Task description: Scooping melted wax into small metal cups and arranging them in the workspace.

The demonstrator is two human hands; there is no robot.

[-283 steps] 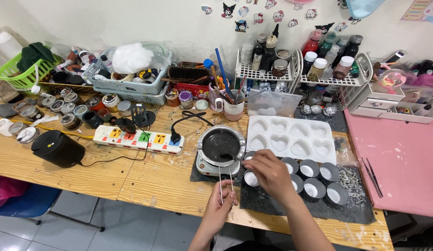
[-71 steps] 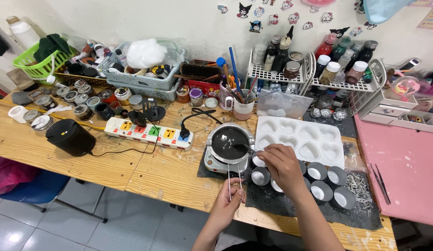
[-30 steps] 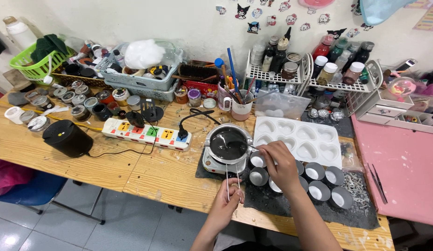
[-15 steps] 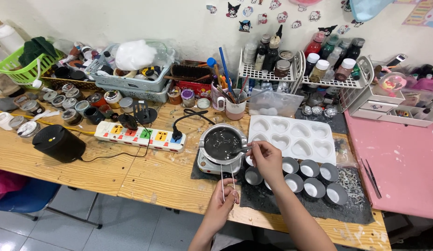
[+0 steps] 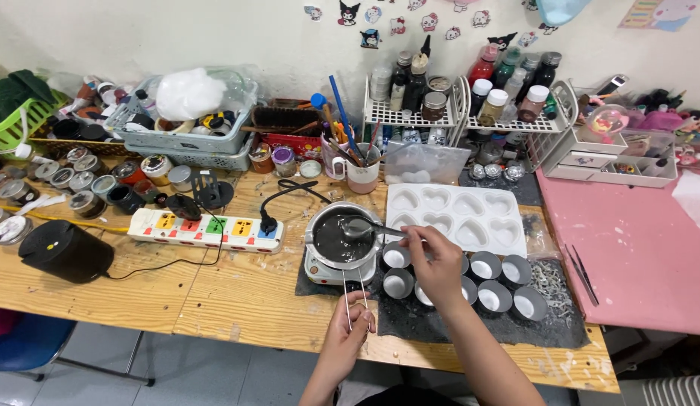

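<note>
Metal spoon [image 5: 362,224] hovering over the dark melt in the small pot [image 5: 336,239], pinched by its handle in the right hand [image 5: 438,263]. Left hand [image 5: 352,328] closing around the pot's thin wire handle [image 5: 355,289], steadying it on the little hotplate [image 5: 329,271]. Just beside, round tins [image 5: 399,283] sitting in rows on the black mat [image 5: 560,331], with the white heart mould [image 5: 455,214] behind. Risking drips on the mat if the spoon tilts; possibly tipping the pot if the wire handle twists.
</note>
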